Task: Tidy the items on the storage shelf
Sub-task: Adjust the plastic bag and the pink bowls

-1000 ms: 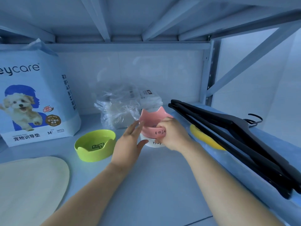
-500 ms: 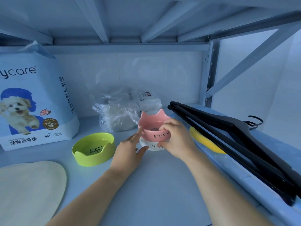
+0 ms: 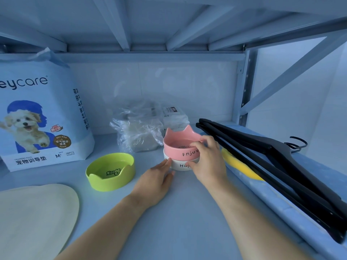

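Head view, one shelf bay. Pink bowl (image 3: 175,151) is stacked on white bowl (image 3: 178,165), mid-shelf, upright, cat-ear rim toward the back wall. "Enjoy" lettering faces the camera; the white one shows "Hap", the rest is covered by a hand.

Right hand (image 3: 208,164) grip: holding the pink bowl, fingers curled over its right rim, thumb near the seam between the two bowls. Left hand (image 3: 155,182) grip: wide, fingers straight, tips touching the white bowl's left wall, palm down over the shelf (image 3: 169,228). Both forearms come in from the bottom edge.

Green bowl (image 3: 110,172) sits left of the stack, near but apart, ear notch toward the camera, small drawing inside. Pet pad bag (image 3: 41,117) stands upright at far left, dog print, "M" size mark. Clear plastic bag (image 3: 139,132) lies behind the stack, just beside the pink bowl's back left. White labelled pack (image 3: 174,117) is behind that, by the back wall. Cream flat pad (image 3: 33,218) at bottom left, cut by the frame edge.

Black hangers (image 3: 272,166), stacked, lie along the right side on a blue padded strip (image 3: 281,207), hooks pointing right. Yellow item (image 3: 242,168) is partly under the hangers, can't tell what it is. Upper shelf frame (image 3: 169,25) overhead.
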### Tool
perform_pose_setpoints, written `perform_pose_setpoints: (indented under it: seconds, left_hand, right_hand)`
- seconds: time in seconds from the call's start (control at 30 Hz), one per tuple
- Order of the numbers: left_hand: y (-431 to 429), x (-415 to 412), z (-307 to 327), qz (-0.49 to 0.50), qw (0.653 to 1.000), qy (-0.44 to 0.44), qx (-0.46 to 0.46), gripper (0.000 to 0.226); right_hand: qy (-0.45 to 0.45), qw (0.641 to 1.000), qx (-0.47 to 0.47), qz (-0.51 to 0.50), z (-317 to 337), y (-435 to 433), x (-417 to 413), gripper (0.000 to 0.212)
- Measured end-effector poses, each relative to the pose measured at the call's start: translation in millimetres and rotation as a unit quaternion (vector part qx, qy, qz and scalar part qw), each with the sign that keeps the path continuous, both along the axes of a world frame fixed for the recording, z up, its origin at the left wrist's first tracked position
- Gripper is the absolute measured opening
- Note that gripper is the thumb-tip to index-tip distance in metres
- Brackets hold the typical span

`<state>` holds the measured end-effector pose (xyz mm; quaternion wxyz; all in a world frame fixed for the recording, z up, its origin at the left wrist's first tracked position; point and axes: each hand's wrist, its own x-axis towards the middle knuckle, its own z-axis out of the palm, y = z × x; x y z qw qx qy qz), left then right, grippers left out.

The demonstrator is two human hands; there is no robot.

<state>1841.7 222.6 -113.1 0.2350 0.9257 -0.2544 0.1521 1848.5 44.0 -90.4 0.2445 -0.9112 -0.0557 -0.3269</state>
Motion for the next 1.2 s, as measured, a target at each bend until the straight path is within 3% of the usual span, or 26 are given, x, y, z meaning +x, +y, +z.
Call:
perform_pose_setpoints:
  seconds: [0.17, 0.93, 1.1, 1.2]
  left_hand:
    - [0, 4, -3, -0.006, 0.996, 0.073, 0.055, 0.057]
    - [1, 6, -2, -0.006, 0.994, 0.084, 0.069, 0.069]
    - [2, -4, 14, 0.04, 0.987, -0.011, 0.154, 0.068]
    - [15, -9, 35, 0.057, 0.988, -0.059, 0.134, 0.064]
  right_hand:
    - [0.016, 0.999, 0.032, 0.0, -2, -1, 7, 0.056]
    - [0.01, 0.996, 0.08, 0.032, -9, -4, 16, 0.051]
    - [0.015, 0.997, 0.058, 0.043, -6, -4, 11, 0.056]
    - [-0.001, 0.998, 0.026, 0.057, -2, 0, 7, 0.057]
